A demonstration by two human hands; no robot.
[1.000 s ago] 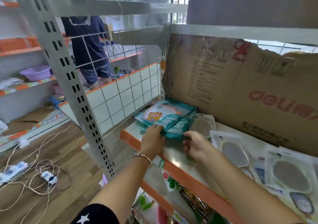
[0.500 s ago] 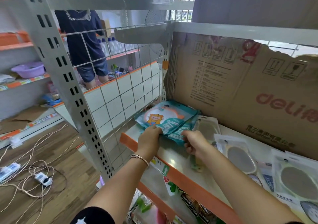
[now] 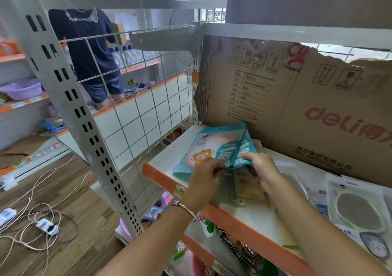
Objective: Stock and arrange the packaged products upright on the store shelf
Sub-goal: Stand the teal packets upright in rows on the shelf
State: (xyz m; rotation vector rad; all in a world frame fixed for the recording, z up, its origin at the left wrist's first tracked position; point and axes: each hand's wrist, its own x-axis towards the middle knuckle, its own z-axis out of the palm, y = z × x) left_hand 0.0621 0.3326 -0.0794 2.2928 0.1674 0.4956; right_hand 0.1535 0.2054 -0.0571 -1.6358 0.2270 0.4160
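A stack of teal packets (image 3: 214, 146) with an orange cartoon animal lies tilted at the left end of the white shelf (image 3: 252, 216), its far edge raised toward the cardboard. My left hand (image 3: 204, 177) grips the stack's near edge. My right hand (image 3: 262, 169) pinches the lifted right side of the packets. Under my right hand lies a clear packet with a yellow card (image 3: 247, 187). Flat clear packets with grey ovals (image 3: 358, 212) cover the shelf to the right.
A torn cardboard sheet (image 3: 297, 97) lines the shelf's back. A wire grid panel (image 3: 140, 110) closes the left side, beside a slotted grey upright (image 3: 70, 97). A person in dark clothes (image 3: 89, 48) stands beyond. Cables (image 3: 42, 222) lie on the wooden floor. Snack packs (image 3: 233, 246) fill the shelf below.
Both hands have lifted the teal packets' near and right edges, tipping the stack up toward the cardboard. The yellow-card packet underneath has come into sight.
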